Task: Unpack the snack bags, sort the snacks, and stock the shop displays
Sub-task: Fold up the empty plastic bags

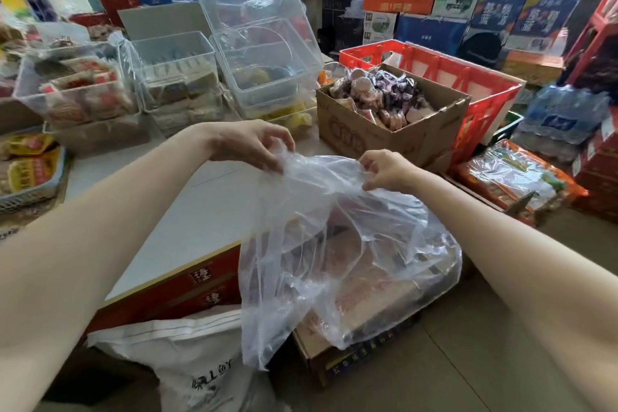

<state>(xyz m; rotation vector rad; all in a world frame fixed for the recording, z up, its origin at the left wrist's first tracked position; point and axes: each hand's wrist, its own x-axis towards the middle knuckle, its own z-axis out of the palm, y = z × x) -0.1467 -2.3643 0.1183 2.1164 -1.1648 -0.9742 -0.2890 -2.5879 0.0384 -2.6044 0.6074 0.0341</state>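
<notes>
Thin glossy clear plastic bag [344,244]; matt brown cardboard box [384,130].

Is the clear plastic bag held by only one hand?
No, both the left hand and the right hand pinch the top edge of the clear plastic bag.

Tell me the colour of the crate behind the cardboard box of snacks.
The crate is red-orange, seen in the head view.

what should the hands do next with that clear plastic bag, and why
Probably set it aside. The left hand and right hand pinch the rim of the clear plastic bag, which hangs limp and looks empty, while the cardboard box beyond it already holds wrapped snacks.
</notes>
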